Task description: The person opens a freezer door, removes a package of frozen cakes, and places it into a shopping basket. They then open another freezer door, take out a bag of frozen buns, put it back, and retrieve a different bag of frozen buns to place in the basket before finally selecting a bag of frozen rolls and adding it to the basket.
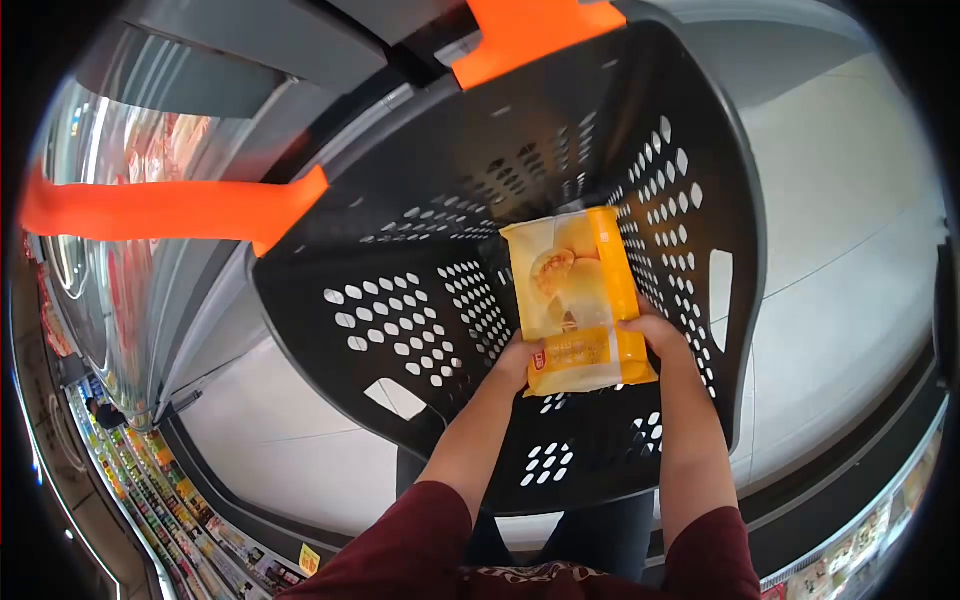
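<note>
A yellow and white food package (572, 300) with a picture of round filled buns is held inside a black plastic shopping basket (400, 225). My left hand (517, 362) grips its lower left edge, thumb on the front. On the opposite side, my right hand (658, 332) grips the package's right edge, also with the thumb on top. Most fingers of both hands are hidden behind the package. The basket's walls have rows of holes, and no other item shows inside it.
Two orange handles, one left (170, 210) and one at the top (530, 40), flank the basket. A curved glass display case (130, 150) stands at the left. Stocked shelves (170, 490) run along the lower left, and pale floor tiles (850, 220) lie at the right.
</note>
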Tool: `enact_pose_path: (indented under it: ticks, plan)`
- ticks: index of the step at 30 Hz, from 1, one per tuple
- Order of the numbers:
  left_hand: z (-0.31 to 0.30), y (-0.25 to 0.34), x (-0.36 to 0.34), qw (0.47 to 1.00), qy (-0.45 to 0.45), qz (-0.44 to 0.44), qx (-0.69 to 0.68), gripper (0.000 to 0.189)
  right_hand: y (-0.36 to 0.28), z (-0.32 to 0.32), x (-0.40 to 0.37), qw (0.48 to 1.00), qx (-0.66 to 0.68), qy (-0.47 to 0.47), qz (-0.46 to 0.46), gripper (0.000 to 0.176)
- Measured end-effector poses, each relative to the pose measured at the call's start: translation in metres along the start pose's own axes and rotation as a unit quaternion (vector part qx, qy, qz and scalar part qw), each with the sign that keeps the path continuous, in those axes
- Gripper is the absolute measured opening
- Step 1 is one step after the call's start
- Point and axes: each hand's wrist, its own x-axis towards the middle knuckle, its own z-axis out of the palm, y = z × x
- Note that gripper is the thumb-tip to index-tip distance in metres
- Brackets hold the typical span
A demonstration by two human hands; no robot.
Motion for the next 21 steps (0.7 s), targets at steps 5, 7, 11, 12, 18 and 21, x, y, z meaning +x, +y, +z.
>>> enact_pose_path:
  ticks: [5, 7, 11, 12, 18, 21]
  plan:
    - [-0.007, -0.035, -0.004, 0.996, 0.086, 0.024, -0.028, 0.043, 0.01, 0.019, -0.011, 0.992, 0.121, 0.033, 0.013, 0.068]
    - [-0.012, -0.042, -0.019, 0.979, 0.201, 0.0, -0.029, 0.047, -0.005, 0.047, -0.019, 0.999, 0.051, 0.007, -0.012, 0.068]
    - [-0.043, -0.071, -0.004, 0.952, 0.306, 0.008, 0.015, 0.056, -0.031, 0.125, -0.033, 0.906, -0.4, 0.118, -0.067, 0.075]
    - [-0.052, -0.073, 0.001, 0.952, 0.304, -0.01, 0.046, 0.057, -0.049, 0.147, -0.045, 0.893, -0.427, 0.136, -0.046, 0.077]
    - [-0.062, -0.068, 0.03, 0.952, 0.289, -0.033, 0.091, 0.058, -0.019, 0.226, -0.041, 0.747, -0.629, 0.167, -0.136, 0.074]
    - [-0.069, -0.062, 0.031, 0.962, 0.27, -0.014, 0.038, 0.058, 0.02, 0.234, -0.029, 0.734, -0.601, 0.246, -0.199, 0.074]
